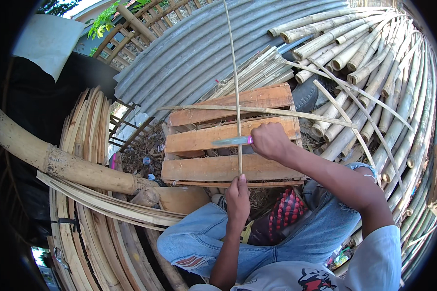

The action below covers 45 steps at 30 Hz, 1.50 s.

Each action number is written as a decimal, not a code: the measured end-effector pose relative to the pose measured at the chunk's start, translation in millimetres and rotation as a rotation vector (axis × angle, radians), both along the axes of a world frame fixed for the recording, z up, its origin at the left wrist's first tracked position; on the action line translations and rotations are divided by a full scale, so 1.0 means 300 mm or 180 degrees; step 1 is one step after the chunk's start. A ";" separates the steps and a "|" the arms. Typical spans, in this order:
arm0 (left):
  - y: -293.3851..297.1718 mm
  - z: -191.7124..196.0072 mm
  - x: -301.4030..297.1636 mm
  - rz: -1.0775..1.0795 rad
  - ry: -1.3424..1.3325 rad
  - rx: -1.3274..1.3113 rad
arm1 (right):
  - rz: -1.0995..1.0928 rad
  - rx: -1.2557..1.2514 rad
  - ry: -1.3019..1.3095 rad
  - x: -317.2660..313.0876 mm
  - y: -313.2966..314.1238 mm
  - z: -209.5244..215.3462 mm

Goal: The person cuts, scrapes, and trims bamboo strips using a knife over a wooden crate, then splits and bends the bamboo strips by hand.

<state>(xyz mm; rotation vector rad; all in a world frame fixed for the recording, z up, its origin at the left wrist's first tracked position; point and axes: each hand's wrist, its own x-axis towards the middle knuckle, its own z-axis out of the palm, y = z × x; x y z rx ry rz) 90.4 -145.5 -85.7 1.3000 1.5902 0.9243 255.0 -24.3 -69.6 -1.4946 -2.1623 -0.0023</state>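
A long thin bamboo strip [236, 82] runs upright through the middle of the view, over a low table of wooden slats [204, 141]. Its near end is pinched in the fingers of my left hand [238, 198], just past the table's front edge. My right hand [271, 140] is closed round a knife [228, 141], whose handle shows pink at the front. The blade points left and lies across the strip, touching or very close to it. Most of the handle is hidden inside my fist.
Bamboo poles [374, 63] are piled on the right. Several split strips [364, 104] cross over them. A thick bamboo pole [73, 167] juts in from the left above more split bamboo [90, 233]. Corrugated sheeting [179, 63] stands behind the table. My jeans-clad legs [199, 242] frame the near side.
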 end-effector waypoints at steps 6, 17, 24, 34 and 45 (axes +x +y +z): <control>-0.097 0.003 -0.020 0.0032 -0.1097 -0.0579 | -0.0550 0.0003 0.0031 0.113 0.099 0.045; -0.015 0.008 -0.033 -0.0106 0.1076 0.0974 | 0.1003 -0.0977 -0.0060 -0.106 -0.198 0.011; -0.043 0.026 -0.026 -0.0271 0.1194 0.0722 | -0.0260 0.0308 0.0294 0.075 0.064 0.007; -0.054 -0.002 -0.042 -0.0153 0.1291 0.0701 | 0.0166 -0.0512 0.0145 0.054 0.057 0.024; 0.021 -0.004 -0.073 -0.0262 0.1427 0.0871 | 0.0792 -0.0720 0.0104 -0.106 -0.112 0.004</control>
